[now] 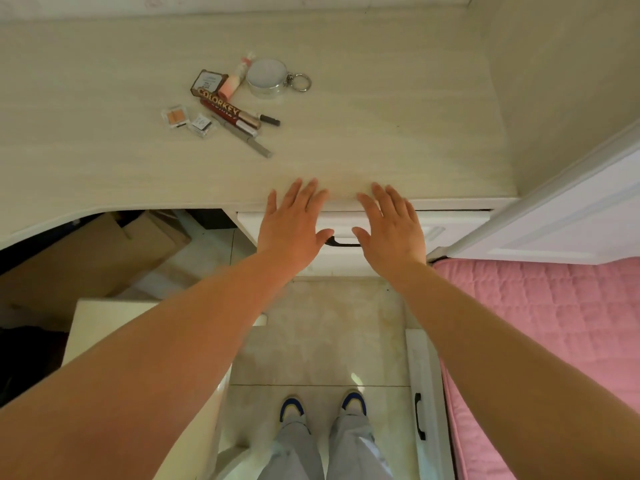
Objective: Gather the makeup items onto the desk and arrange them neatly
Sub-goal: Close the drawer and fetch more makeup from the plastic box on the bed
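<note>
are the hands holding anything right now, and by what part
Nothing is held: the left hand and right hand are flat, fingers straight.

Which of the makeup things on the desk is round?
The round silver tin with the pale lid, at the back of the pile beside a metal key ring. The others are long tubes, pencils or small square cases.
</note>
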`<action>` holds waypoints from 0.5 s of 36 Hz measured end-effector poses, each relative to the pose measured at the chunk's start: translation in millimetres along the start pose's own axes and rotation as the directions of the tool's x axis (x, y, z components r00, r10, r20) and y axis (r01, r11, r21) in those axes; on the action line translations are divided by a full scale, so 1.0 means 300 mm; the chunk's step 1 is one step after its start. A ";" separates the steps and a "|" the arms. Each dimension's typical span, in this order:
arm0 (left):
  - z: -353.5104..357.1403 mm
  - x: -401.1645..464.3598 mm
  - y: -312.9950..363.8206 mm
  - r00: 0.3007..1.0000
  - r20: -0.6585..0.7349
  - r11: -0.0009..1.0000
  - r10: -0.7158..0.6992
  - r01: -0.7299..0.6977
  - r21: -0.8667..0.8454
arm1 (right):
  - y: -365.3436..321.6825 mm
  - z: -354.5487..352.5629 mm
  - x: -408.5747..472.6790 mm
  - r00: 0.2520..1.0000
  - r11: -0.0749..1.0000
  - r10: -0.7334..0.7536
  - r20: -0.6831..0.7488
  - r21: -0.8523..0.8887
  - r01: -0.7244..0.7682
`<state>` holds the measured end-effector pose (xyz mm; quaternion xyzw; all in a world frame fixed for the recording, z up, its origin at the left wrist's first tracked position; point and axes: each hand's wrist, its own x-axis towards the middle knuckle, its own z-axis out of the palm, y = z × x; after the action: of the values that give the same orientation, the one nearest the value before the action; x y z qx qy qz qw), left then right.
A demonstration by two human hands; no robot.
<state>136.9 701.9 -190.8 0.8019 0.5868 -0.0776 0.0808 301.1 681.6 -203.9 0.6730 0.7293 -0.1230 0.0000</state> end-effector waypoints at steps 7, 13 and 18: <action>-0.134 -0.114 0.144 0.994 -0.072 0.996 0.084 -0.085 -0.005 | 0.022 -0.145 -0.162 0.997 0.997 0.060 -0.054 0.058 -0.057; -0.199 -0.203 0.226 0.985 -0.105 0.989 0.138 -0.143 -0.041 | 0.076 -0.249 -0.300 0.988 0.990 0.143 -0.062 0.015 -0.142; -0.222 -0.247 0.278 0.972 -0.090 0.975 0.215 -0.219 -0.042 | 0.102 -0.279 -0.417 0.963 0.965 0.259 -0.072 0.048 -0.256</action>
<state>196.3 622.8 -106.4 0.8616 0.5003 -0.0190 0.0843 356.8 575.8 -107.4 0.7663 0.6325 -0.1096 -0.0254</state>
